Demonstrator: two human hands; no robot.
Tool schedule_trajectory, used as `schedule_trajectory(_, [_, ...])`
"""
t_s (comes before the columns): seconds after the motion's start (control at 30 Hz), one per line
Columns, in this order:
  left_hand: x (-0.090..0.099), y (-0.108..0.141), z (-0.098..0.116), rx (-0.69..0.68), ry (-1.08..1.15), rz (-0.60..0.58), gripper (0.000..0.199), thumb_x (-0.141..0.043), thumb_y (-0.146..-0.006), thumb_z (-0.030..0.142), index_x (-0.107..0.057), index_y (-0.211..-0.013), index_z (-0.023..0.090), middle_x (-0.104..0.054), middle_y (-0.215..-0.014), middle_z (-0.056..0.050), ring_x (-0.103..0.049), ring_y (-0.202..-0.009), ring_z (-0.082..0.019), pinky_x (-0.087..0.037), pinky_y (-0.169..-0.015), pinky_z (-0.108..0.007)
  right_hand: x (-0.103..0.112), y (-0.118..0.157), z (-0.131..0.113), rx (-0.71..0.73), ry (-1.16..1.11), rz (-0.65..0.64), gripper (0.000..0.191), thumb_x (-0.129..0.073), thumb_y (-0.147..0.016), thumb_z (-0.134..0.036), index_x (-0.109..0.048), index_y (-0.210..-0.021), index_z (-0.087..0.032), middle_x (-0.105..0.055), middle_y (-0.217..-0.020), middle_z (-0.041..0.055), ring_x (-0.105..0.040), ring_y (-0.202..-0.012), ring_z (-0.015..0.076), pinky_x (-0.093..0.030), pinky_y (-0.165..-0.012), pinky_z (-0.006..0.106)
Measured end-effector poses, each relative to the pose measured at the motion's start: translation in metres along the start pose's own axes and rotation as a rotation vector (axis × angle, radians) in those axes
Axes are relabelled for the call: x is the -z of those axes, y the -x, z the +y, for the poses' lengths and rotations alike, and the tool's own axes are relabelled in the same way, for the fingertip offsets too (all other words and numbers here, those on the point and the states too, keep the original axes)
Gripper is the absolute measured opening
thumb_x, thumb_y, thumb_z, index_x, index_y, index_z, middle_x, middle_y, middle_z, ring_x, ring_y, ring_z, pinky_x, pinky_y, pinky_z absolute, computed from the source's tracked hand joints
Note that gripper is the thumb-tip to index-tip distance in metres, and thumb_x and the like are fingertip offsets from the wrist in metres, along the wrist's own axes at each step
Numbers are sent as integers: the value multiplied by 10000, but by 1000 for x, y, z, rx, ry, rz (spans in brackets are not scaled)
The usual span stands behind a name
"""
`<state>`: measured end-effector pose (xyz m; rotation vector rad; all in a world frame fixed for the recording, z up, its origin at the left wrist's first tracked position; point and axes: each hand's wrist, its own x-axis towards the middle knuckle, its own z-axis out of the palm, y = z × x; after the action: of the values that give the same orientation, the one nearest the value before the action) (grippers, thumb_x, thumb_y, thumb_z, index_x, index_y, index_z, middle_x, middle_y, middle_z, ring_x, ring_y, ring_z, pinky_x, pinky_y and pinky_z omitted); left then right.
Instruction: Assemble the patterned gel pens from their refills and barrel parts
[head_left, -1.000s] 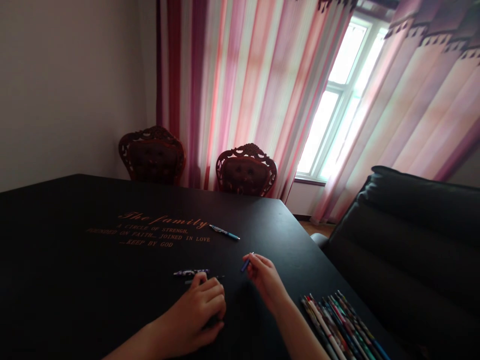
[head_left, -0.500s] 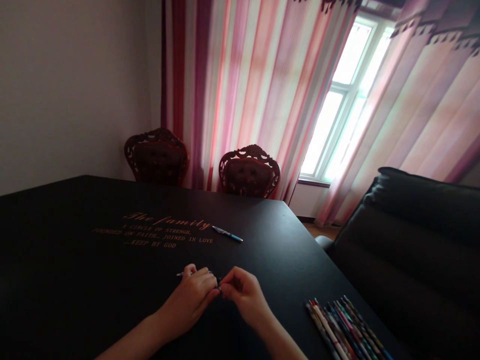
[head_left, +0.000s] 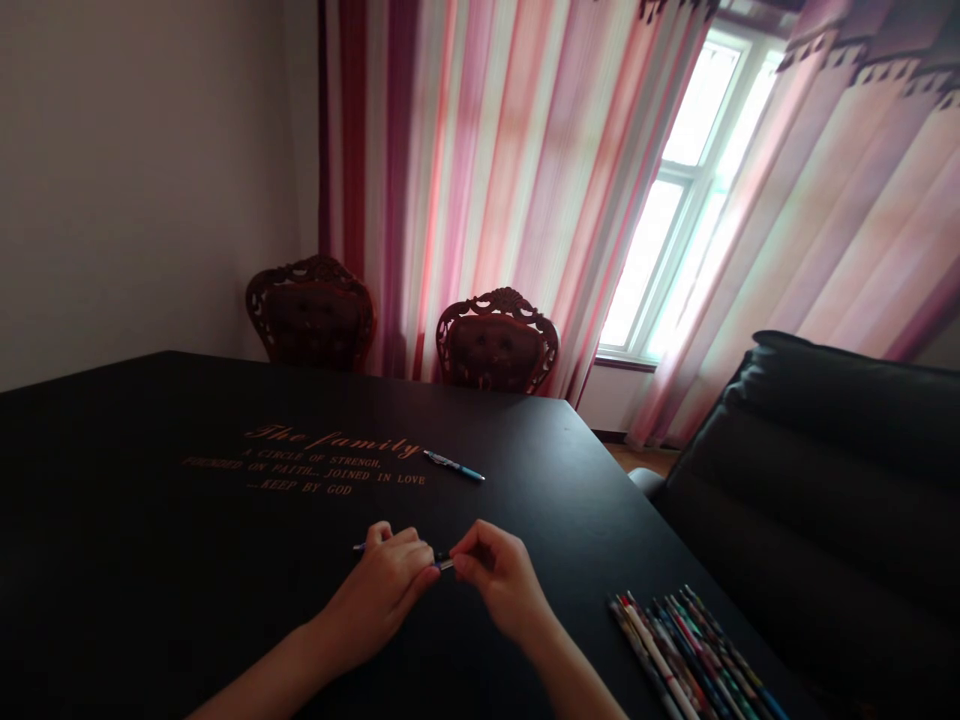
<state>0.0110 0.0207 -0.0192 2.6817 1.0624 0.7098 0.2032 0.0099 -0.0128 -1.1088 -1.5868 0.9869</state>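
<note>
My left hand [head_left: 394, 580] is closed around a slim pen [head_left: 445, 564]. One end of it pokes out to the left past my fingers, and a short pale length shows between my two hands. My right hand [head_left: 495, 575] pinches the right end between thumb and forefinger; what lies inside the pinch is hidden. Most of the pen is covered by my left fingers. Beyond my hands a blue-and-white click pen [head_left: 454, 465] lies on the black table [head_left: 135, 520], beside the gold lettering.
A row of several pens [head_left: 690, 650] lies side by side near the table's right edge. A black padded chair [head_left: 825, 500] stands to the right. Two carved wooden chairs [head_left: 498, 340] are behind the far edge, before striped curtains [head_left: 495, 150].
My right hand has shifted slightly right and up, away from the left. More of the pale length now shows between them. My left hand stays nearly in place.
</note>
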Motion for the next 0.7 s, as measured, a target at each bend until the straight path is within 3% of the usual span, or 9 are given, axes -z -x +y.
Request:
schedule_trajectory(0.17, [-1, 3, -5, 54, 61, 6, 364, -312, -1031, 352, -532, -784, 201, -558, -746, 31, -518, -747, -166, -289, -827, -376, 14, -5, 5, 46, -14, 27, 52, -660, -781, -223, -641, -753, -184, -622, -654, -13, -555, -638, 151, -420, -617, 259])
schedule_trajectory(0.33, [5, 6, -26, 272, 80, 143, 376, -308, -1024, 367, -539, -775, 205, -563, -756, 25, -533, -745, -172, -302, -813, -381, 74, -15, 15, 49, -158, 426, 205, -671, -800, -395, -653, -816, -192, -620, -700, -2, -550, -690, 154, -429, -663, 268])
schedule_trajectory(0.4, [6, 6, -31, 297, 64, 194, 274, -418, -989, 392, -560, -830, 220, -598, -827, 17, -549, -808, -186, -297, -832, -387, 90, -19, 21, -1, -167, 469, 258, -733, -733, -420, -666, -827, -190, -656, -746, 16, -577, -723, 172, -438, -676, 278])
schedule_trajectory(0.47, [5, 6, -30, 254, 59, 176, 133, -562, -925, 376, -587, -896, 248, -633, -932, 14, -559, -906, -205, -276, -871, -400, 91, -20, 26, -38, -122, 401, 295, -775, -683, -411, -687, -850, -184, -681, -783, 30, -594, -738, 184, -444, -682, 286])
schedule_trajectory(0.53, [4, 7, -27, 203, 66, 123, 88, -648, -871, 332, -610, -928, 276, -647, -1007, 18, -559, -979, -218, -252, -901, -409, 77, -19, 30, -61, -65, 262, 301, -779, -682, -393, -710, -878, -175, -688, -787, 34, -596, -725, 183, -443, -673, 288])
schedule_trajectory(0.7, [3, 8, -22, 183, 89, 73, 87, -638, -887, 341, -631, -963, 300, -686, -962, 32, -588, -931, -203, -242, -892, -403, 34, -14, 29, -66, -16, -11, 214, -723, -749, -355, -724, -845, -164, -659, -700, 9, -558, -639, 148, -406, -603, 261])
